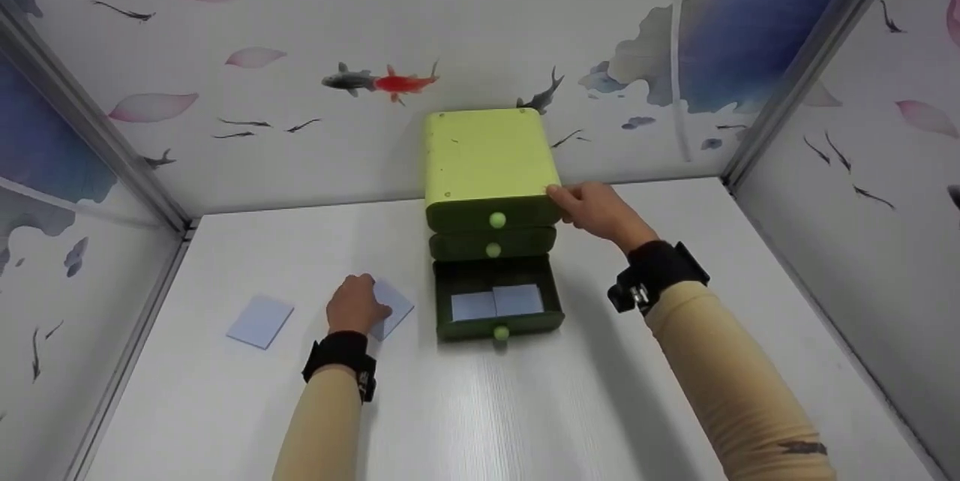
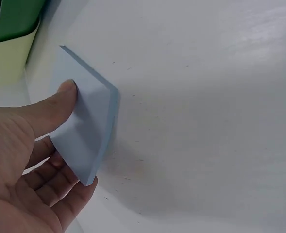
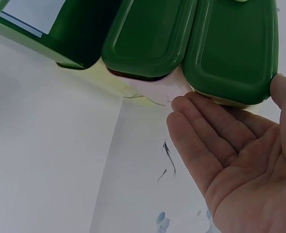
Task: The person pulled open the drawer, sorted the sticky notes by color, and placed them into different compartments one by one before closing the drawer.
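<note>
My left hand (image 1: pixel 355 306) pinches a light blue sticky note pad (image 2: pixel 87 116), thumb on its upper face and fingers beneath; the pad is tilted just above the table. Another blue pad (image 1: pixel 261 321) lies flat to the left. Ahead stands a small green drawer cabinet (image 1: pixel 491 154) with three drawers. Its bottom drawer (image 1: pixel 499 327) is pulled out, with two blue pads (image 1: pixel 517 299) side by side inside. My right hand (image 1: pixel 596 212) rests against the cabinet's upper right front corner, the thumb touching the corner and the fingers straight along the side.
The white table (image 1: pixel 480 421) is walled at the back and both sides by printed panels (image 1: pixel 300 31) with fish and petals. The cabinet stands close to the back panel. Round knobs (image 1: pixel 493 250) stick out from the drawer fronts.
</note>
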A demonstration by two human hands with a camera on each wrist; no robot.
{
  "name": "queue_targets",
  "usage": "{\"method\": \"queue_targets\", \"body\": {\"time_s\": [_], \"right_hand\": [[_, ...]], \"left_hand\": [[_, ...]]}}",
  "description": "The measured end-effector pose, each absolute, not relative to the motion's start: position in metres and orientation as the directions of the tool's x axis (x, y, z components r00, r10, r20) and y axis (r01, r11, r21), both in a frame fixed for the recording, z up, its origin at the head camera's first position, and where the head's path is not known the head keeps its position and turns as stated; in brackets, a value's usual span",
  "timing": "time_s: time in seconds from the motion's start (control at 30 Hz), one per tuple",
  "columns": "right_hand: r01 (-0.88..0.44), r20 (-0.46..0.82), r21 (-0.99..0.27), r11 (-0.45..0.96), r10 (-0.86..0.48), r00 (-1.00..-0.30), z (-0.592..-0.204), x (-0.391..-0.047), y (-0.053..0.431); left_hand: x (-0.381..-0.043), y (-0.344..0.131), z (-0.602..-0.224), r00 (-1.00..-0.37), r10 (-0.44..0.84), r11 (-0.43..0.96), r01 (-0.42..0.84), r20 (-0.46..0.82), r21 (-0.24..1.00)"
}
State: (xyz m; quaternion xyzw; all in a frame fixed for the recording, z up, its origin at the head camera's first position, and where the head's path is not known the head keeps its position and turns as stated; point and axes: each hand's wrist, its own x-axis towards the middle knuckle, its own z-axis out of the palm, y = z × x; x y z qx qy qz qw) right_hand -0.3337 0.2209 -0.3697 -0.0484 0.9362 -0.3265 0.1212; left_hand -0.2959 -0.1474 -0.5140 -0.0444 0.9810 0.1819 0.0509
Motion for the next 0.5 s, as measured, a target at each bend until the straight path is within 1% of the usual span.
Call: {"method": "queue_targets", "body": {"time_s": [0.4, 0.5], "right_hand": [[0.006, -0.206, -0.623, 0.782, -0.157, -0.966, -0.369, -0.333, 0.223], [-0.005, -0.2, -0.624, 0.782, -0.166, -0.966, -0.368, -0.333, 0.223]], "left_hand": [[-0.291, -0.155, -0.501, -0.994, -0.072, 0.877, -0.101, -0.078, 0.471], [-0.292, -0.155, -0.495, -0.994, -0.069, 0.873, -0.102, -0.087, 0.477]]}}
